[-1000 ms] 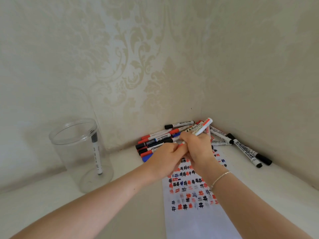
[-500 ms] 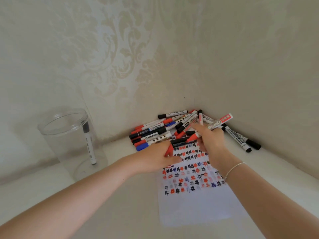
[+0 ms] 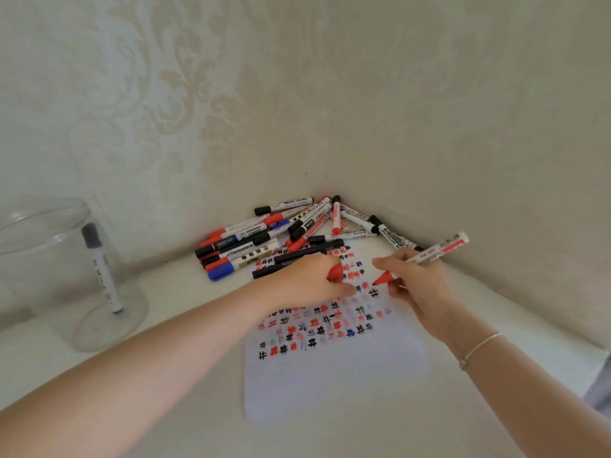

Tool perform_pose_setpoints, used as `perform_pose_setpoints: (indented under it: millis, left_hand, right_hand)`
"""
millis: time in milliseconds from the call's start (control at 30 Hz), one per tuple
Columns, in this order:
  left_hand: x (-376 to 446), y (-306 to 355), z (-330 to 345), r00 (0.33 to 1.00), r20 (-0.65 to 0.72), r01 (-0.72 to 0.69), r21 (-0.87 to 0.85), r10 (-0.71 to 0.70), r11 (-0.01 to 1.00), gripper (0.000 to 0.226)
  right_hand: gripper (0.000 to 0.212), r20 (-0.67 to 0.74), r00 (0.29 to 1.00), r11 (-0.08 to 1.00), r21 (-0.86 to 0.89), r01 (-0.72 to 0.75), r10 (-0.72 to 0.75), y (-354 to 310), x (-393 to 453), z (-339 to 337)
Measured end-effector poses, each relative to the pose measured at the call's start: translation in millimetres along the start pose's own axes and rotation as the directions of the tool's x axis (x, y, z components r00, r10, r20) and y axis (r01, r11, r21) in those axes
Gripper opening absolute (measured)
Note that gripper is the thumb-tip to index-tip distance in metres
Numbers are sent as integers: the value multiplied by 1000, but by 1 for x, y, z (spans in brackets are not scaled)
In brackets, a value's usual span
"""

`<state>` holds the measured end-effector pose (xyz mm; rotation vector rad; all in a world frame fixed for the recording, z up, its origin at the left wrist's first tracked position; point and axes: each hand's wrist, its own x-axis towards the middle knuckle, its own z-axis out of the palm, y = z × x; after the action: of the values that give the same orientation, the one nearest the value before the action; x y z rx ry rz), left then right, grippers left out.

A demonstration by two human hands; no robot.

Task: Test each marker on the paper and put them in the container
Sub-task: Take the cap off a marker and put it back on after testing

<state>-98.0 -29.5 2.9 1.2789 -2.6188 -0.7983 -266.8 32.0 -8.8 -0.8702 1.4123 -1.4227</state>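
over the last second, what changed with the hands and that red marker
The hands pulled apart: the cap came off the red marker. The right hand turned it nib-down onto the paper; the left hand now holds the red cap and rests on the sheet. The marker pile and the clear container with its one marker look unchanged.

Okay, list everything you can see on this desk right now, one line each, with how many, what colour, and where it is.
marker pile: many, too tangled to count; black, red and blue caps; back corner by the walls
paper: one, white, rows of red, black and blue test marks; centre of the desk
container: one, clear; far left
marker in container: one, white with dark cap; leaning upright inside
red marker: one, uncapped, tip at the paper; in the right hand
red cap: one; in the left hand
bracelet: one, thin; right wrist
left hand: rests on the paper, grip on the cap
right hand: grip on the red marker
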Motion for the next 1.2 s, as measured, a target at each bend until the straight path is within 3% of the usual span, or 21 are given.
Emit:
perform_pose_setpoints:
  millis: [233,367,500,733,1200]
  left_hand:
    - [16,6,7,987,152,44,104,-60,994,47]
    - [19,10,9,979,185,58,160,-87,985,48]
    - [22,8,9,977,190,65,168,-98,984,49]
    - [21,10,8,976,196,61,177,-96,982,47]
    - [20,12,7,976,199,58,166,-91,984,47]
  right_hand:
    - [30,-3,997,995,-59,77,-78,18,-9,-4]
    - [31,-87,986,955,-274,115,-143,25,-8,3]
    - [27,-71,985,917,-380,122,-160,30,-4,3]
    - [36,-58,975,874,-457,164,-213,33,-5,4]
    - [32,-57,975,879,-448,166,-213,31,-6,2]
